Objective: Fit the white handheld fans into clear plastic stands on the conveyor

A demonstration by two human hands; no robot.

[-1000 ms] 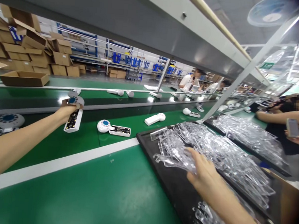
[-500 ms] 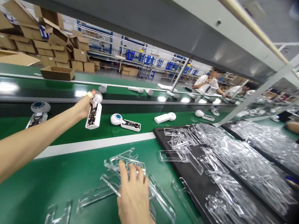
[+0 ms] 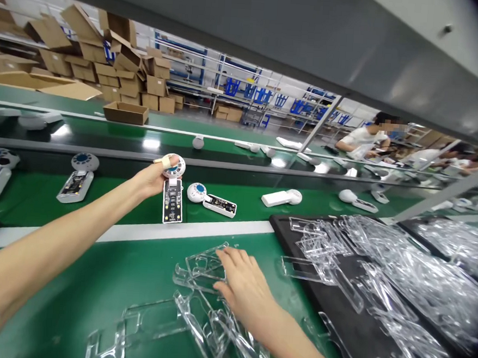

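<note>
My left hand (image 3: pixel 162 175) grips a white handheld device (image 3: pixel 173 201) by its round head. The body of the device hangs below, its dark circuit board facing me. My right hand (image 3: pixel 245 286) is over loose clear plastic frames (image 3: pixel 202 269) on the green bench. Its fingers reach across the edge of the pile, thumb and forefinger apart; whether the fingertips touch a piece is hard to see. More clear frames (image 3: pixel 228 336) lie under and in front of that hand. Just right of the held device, another white device (image 3: pixel 219 205) rests with its board showing.
Black trays (image 3: pixel 316 293) heaped with clear plastic frames (image 3: pixel 421 262) stand at the right. Several white devices (image 3: pixel 75 178) lie along the green line. A grey beam (image 3: pixel 273 45) crosses overhead. Behind are a small carton (image 3: pixel 125 113), stacked boxes (image 3: pixel 123 78) and a seated person (image 3: pixel 362 141).
The view has turned left. My left hand has turned the device so its board and round head face me. My right hand has shifted, now coming in from the right over the clear frames.
</note>
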